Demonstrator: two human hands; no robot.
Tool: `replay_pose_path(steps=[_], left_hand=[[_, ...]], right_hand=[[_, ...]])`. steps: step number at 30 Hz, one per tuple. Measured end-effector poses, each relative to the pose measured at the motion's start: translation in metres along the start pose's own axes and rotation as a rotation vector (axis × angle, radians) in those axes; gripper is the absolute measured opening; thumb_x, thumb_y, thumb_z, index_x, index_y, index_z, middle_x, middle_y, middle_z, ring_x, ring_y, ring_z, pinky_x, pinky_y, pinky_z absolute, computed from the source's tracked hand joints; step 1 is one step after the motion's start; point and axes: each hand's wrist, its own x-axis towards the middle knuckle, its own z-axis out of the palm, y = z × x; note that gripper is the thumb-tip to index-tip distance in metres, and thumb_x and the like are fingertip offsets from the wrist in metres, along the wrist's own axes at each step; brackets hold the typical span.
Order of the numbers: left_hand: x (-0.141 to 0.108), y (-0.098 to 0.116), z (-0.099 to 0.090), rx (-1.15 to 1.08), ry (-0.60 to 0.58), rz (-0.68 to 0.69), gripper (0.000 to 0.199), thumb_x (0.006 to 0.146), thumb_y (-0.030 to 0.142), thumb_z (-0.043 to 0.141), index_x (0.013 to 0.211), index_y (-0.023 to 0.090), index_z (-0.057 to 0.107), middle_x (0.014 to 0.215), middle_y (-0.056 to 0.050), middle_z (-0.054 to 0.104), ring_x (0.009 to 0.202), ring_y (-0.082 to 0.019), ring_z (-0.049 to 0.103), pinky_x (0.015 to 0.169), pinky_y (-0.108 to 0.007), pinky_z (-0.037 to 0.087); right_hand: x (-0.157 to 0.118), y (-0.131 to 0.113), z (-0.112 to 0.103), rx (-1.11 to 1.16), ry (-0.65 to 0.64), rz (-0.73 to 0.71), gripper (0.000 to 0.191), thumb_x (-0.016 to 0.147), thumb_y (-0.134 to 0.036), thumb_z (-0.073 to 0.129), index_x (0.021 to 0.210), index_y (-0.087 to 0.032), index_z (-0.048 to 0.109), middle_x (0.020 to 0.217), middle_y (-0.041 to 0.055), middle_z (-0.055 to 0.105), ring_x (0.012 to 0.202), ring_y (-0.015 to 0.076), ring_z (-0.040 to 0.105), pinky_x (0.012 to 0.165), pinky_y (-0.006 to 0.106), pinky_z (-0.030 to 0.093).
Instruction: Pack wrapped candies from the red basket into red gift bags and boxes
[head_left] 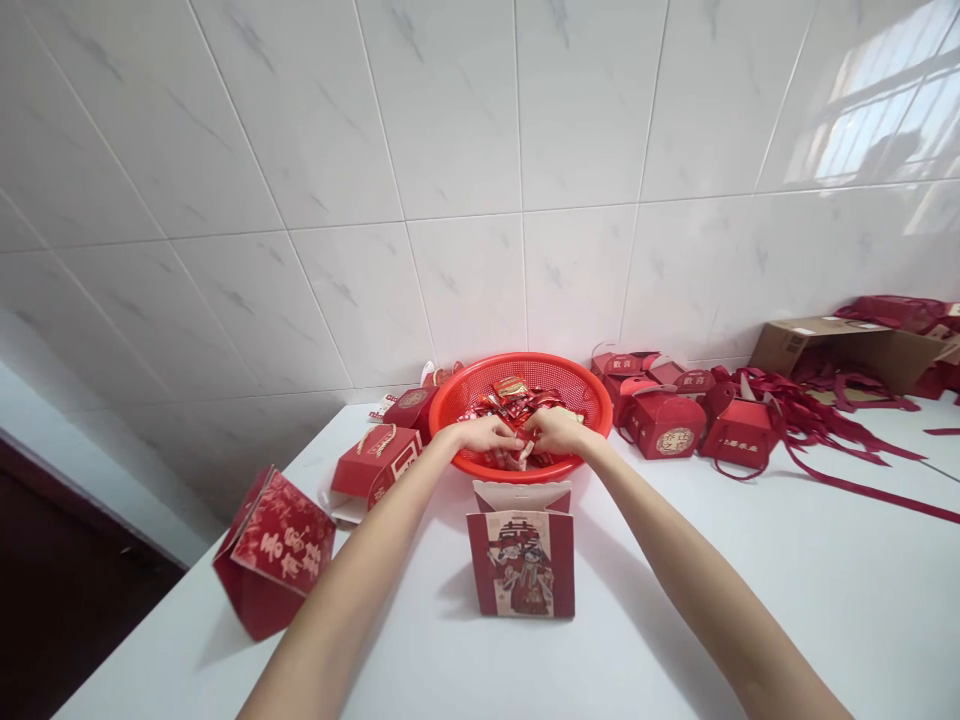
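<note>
A red plastic basket [592,385] with mesh sides holds a heap of small wrapped candies [511,390], mostly red with some gold. Both hands reach over its near rim. My left hand [486,434] is closed, its bent fingertips pinching among the candies. Close beside it, my right hand [553,430] has its fingers curled down onto wrapped candy, and the tips are partly hidden. Directly in front of the basket, between my forearms, an upright dark red gift box [523,565] with a printed couple stands with its top flaps open.
Left on the white table [810,540] are a tilted red box [277,550] and another red box [377,462]. At right stand several red boxes [664,420], a pile of dark red ribbons [817,410] and a cardboard box [832,345]. A tiled wall [465,270] rises behind.
</note>
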Motion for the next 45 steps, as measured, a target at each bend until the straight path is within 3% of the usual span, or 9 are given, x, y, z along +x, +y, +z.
replay_pose_path(steps=[3,6,15,19,23,30,37,42,45], left_hand=[[-0.002,0.003,-0.001,-0.045,0.166,0.108,0.060,0.070,0.074,0.063,0.077,0.014,0.069,0.083,-0.007,0.073,0.080,-0.019,0.066,0.074,-0.026,0.051],[-0.003,0.004,-0.002,-0.065,0.328,0.189,0.062,0.076,0.076,0.053,0.078,0.015,0.063,0.080,-0.005,0.067,0.077,-0.017,0.062,0.070,-0.026,0.049],[-0.001,0.000,-0.004,0.042,0.580,0.177,0.057,0.074,0.071,0.055,0.055,0.017,0.052,0.053,0.004,0.041,0.054,-0.012,0.039,0.051,-0.025,0.027],[-0.003,0.003,-0.002,0.133,0.562,0.133,0.050,0.066,0.064,0.070,0.054,0.017,0.057,0.054,0.001,0.053,0.058,-0.015,0.049,0.055,-0.026,0.033],[-0.007,0.010,0.000,0.181,0.505,0.163,0.046,0.071,0.062,0.068,0.075,0.016,0.069,0.077,-0.004,0.071,0.076,-0.020,0.062,0.068,-0.027,0.043],[-0.003,0.006,0.000,0.273,0.298,0.112,0.040,0.079,0.054,0.065,0.090,0.016,0.074,0.089,-0.005,0.076,0.083,-0.020,0.067,0.074,-0.025,0.047],[0.006,-0.011,-0.001,0.370,0.289,0.026,0.015,0.074,0.031,0.070,0.081,0.018,0.074,0.082,-0.004,0.076,0.077,-0.019,0.066,0.069,-0.024,0.046],[0.000,-0.003,0.002,0.359,0.284,0.046,0.025,0.075,0.037,0.071,0.091,0.018,0.074,0.092,-0.005,0.076,0.084,-0.020,0.067,0.076,-0.025,0.048],[-0.006,0.010,0.003,0.201,0.211,0.151,0.037,0.076,0.048,0.071,0.097,0.018,0.074,0.102,-0.005,0.075,0.095,-0.022,0.066,0.083,-0.026,0.048]], right_hand=[[0.001,0.004,-0.003,0.185,0.183,-0.015,0.009,0.072,-0.018,0.070,0.065,-0.018,0.064,0.057,-0.0031,0.059,0.067,0.0144,0.060,0.065,0.024,0.046],[0.002,0.006,-0.005,0.389,0.285,-0.010,0.006,0.074,-0.023,0.062,0.073,-0.017,0.065,0.065,-0.0016,0.064,0.069,0.0153,0.063,0.062,0.023,0.046],[-0.002,0.006,-0.006,0.807,0.338,0.039,0.023,0.069,-0.039,0.070,0.073,-0.018,0.061,0.063,0.0026,0.068,0.054,0.0147,0.060,0.049,0.024,0.045],[-0.003,0.007,-0.007,0.894,0.361,0.035,0.029,0.066,-0.044,0.072,0.072,-0.019,0.059,0.065,0.0021,0.069,0.055,0.0140,0.061,0.051,0.023,0.046],[-0.002,0.007,-0.007,0.935,0.378,0.035,0.032,0.064,-0.045,0.075,0.072,-0.019,0.059,0.064,0.0012,0.069,0.056,0.0139,0.061,0.052,0.023,0.046],[-0.002,0.004,-0.008,0.970,0.384,0.051,0.021,0.063,-0.033,0.073,0.068,-0.019,0.058,0.063,-0.0006,0.068,0.060,0.0132,0.062,0.056,0.023,0.046],[-0.002,0.007,-0.008,0.993,0.387,0.078,0.016,0.058,-0.017,0.068,0.073,-0.018,0.064,0.066,-0.0012,0.069,0.057,0.0123,0.059,0.052,0.022,0.043],[-0.003,0.007,-0.009,1.043,0.389,0.068,0.020,0.061,-0.023,0.071,0.078,-0.019,0.063,0.073,0.0005,0.072,0.063,0.0147,0.063,0.055,0.024,0.047],[-0.003,0.007,-0.010,1.063,0.391,0.042,0.023,0.058,-0.024,0.073,0.078,-0.019,0.062,0.075,0.0001,0.071,0.069,0.0155,0.066,0.062,0.025,0.049]])
